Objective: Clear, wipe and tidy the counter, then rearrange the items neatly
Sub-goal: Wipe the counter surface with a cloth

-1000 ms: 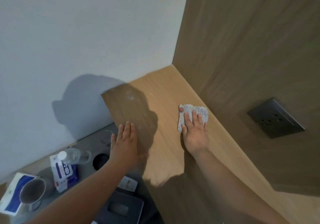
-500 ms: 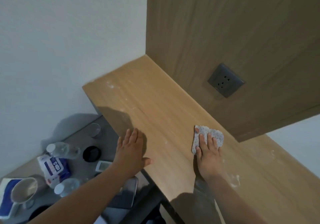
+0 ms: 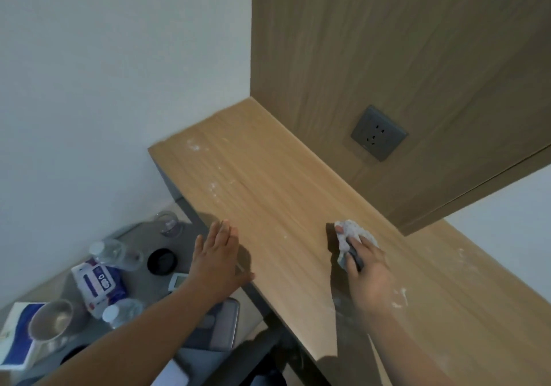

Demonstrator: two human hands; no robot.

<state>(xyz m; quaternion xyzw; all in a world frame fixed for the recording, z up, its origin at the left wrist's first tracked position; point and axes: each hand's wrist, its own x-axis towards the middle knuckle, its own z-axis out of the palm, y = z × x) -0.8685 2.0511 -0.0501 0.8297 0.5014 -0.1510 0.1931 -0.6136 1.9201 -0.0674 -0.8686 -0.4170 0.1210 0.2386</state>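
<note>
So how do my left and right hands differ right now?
The left hand lies flat with straight fingers and holds nothing; the right hand grips a speckled cloth. The left hand sits at the counter edge; the right hand is farther in, nearer the wall panel. Both are on the counter.

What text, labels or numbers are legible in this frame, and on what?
None can be read.
wipes pack: blue label with print, too blurred.
tissue box: blue and white, no legible words.
small white device: screen too small to read.
wall socket: no readable marking.
cloth in the right hand: speckled, no lettering.
</note>
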